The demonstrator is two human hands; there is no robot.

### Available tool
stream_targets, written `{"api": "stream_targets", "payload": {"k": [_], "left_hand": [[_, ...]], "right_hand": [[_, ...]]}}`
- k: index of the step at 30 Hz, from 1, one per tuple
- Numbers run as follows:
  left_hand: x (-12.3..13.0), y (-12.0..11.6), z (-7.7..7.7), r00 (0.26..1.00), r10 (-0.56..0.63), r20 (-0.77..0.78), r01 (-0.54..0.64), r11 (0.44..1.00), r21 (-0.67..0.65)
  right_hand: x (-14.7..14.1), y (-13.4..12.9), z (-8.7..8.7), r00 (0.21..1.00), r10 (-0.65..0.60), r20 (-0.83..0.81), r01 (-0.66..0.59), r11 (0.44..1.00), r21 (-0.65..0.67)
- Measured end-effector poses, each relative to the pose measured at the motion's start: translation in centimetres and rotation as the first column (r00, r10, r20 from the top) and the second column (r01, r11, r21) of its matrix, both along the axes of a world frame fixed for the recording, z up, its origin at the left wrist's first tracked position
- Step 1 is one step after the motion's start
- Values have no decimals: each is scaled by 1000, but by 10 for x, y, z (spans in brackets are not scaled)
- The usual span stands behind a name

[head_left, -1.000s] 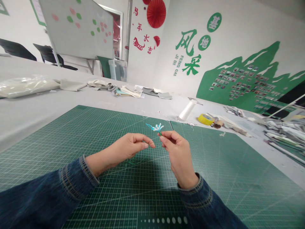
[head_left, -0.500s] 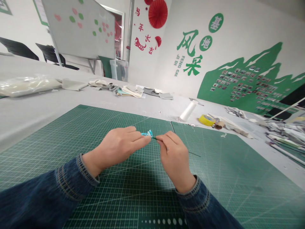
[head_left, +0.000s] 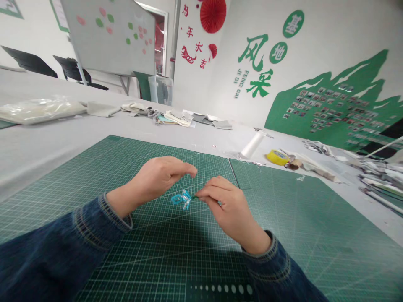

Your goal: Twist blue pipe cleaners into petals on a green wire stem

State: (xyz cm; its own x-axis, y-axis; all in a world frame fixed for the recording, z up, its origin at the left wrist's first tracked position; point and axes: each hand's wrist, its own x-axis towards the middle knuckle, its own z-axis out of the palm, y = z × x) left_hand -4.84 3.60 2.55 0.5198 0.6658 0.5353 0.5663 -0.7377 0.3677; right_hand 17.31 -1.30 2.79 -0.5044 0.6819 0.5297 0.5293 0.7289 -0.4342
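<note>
**Blue flower clamped in right hand, left hand loose**

Right thumb and fingers pinch the green stem; bloom points left, held above the green cutting mat. Left hand is just beyond the bloom, fingers bent, apart from both flower and right hand. Past the mat on the gray table: fabric scraps, white cone, yellow tape roll right of the cone.

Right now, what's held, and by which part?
The right hand pinches the blue flower by its green stem; the left hand appears to hold nothing.
</note>
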Motion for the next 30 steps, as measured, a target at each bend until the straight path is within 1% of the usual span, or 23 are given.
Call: {"api": "stream_targets", "payload": {"k": [2, 4, 7, 10, 12, 15, 17, 20, 23, 26, 30], "left_hand": [[2, 4, -1, 992, -41, 115, 59, 987, -152], [5, 5, -3, 982, -60, 180, 106, 959, -262], [7, 6, -5, 975, -75, 207, 145, 926, -350], [3, 9, -8, 978, -68, 195, 135, 925, -354], [0, 12, -8, 982, -64, 175, 120, 937, -327], [-3, 13, -6, 985, -72, 159, 119, 944, -308], [-1, 11, -5, 982, -81, 169, 133, 938, -320], [5, 6, -4, 978, -83, 190, 151, 911, -384], [11, 3, -5, 984, -79, 158, 139, 897, -420], [14, 2, -8, 993, -72, 98, 107, 903, -416], [13, 1, -12, 980, -145, 133, 186, 905, -382]], "right_hand": [[1, -1, 4, 988, 21, -153, -39, 993, -116], [2, -1, 6, 964, -11, -265, -46, 977, -207], [3, 0, 7, 936, -75, -344, -28, 958, -285], [4, 2, 6, 949, -110, -297, 15, 953, -303], [5, 2, 7, 966, -98, -237, 26, 956, -293], [4, 1, 8, 978, -49, -205, -10, 960, -280], [4, 1, 8, 972, -26, -235, -47, 953, -298], [3, 0, 6, 932, -44, -360, -90, 933, -347], [3, 2, 2, 862, -121, -493, -96, 914, -394], [3, 5, -2, 814, -193, -547, -72, 902, -425], [4, 10, -7, 749, -293, -594, -57, 865, -498]]}}
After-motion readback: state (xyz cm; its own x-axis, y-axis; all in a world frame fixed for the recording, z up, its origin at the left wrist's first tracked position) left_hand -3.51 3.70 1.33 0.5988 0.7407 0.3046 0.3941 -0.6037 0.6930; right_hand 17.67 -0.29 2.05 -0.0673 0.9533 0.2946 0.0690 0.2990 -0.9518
